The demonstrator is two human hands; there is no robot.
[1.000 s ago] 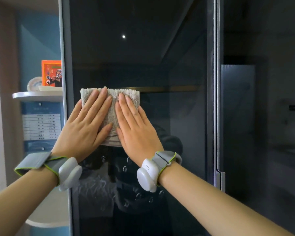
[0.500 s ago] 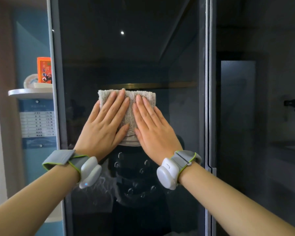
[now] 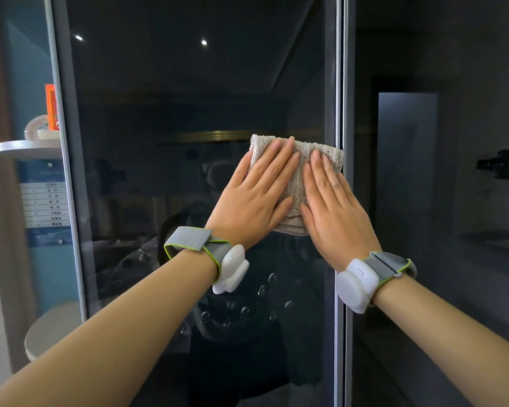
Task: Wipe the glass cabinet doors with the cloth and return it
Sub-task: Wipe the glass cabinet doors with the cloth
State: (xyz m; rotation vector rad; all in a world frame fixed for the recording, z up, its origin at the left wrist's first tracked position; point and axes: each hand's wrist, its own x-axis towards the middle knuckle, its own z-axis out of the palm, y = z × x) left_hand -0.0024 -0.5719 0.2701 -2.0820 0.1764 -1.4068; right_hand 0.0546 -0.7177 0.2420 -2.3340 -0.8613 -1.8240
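A folded beige terry cloth (image 3: 300, 177) lies flat against the dark glass of the left cabinet door (image 3: 188, 113), close to that door's right frame. My left hand (image 3: 256, 198) presses on the cloth's left half with fingers stretched out flat. My right hand (image 3: 332, 207) presses on its right half the same way. Both palms cover most of the cloth; only its top edge, a middle strip and its bottom corner show. The right cabinet door (image 3: 438, 201) stands beside it, past the grey vertical frame (image 3: 340, 83).
To the left of the cabinet a white rounded shelf (image 3: 27, 148) holds an orange box (image 3: 51, 107) and a white dish. A lower round shelf (image 3: 53, 327) sits below it. A dark handle-like fitting (image 3: 501, 165) shows on the right glass.
Both hands have slid the cloth to the right across the left door's glass, from near its left frame to its right frame, staying at about the same height.
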